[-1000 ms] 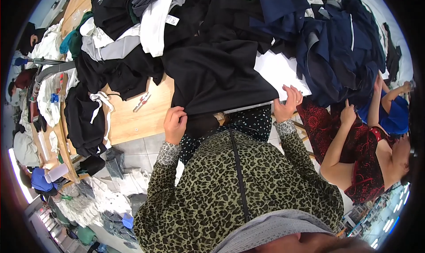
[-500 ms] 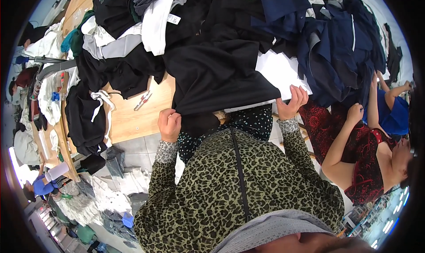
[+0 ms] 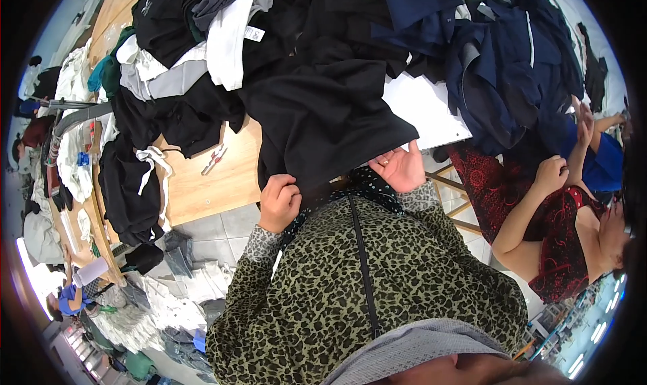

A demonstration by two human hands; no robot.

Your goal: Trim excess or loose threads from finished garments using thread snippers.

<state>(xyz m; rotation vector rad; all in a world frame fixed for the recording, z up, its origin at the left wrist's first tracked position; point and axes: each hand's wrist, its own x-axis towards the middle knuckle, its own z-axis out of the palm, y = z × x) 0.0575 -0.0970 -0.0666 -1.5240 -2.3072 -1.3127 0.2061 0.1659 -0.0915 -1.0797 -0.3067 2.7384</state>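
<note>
A black garment (image 3: pixel 330 115) lies spread at the table's front, its near edge hanging toward me. My left hand (image 3: pixel 280 203) has its fingers curled closed on the near left corner of this cloth. At the right end of the same edge, my right hand (image 3: pixel 404 170) is turned palm up with its fingers stretched out, and a ring shows on one finger. Its fingertips reach to the hem, and the thumb points up beside the right corner.
Navy garments (image 3: pixel 502 75) are heaped at the right, beside a white board (image 3: pixel 418 108). Black, grey and white clothes (image 3: pixel 168 75) pile up at the left. A small red-and-white tool (image 3: pixel 215 157) rests on the wooden table (image 3: pixel 192 193). A co-worker (image 3: pixel 559 250) in red-patterned clothing is at the right.
My right hand has moved left and turned palm up, leaving the white board's edge. My left hand has shifted slightly right and closer to me.
</note>
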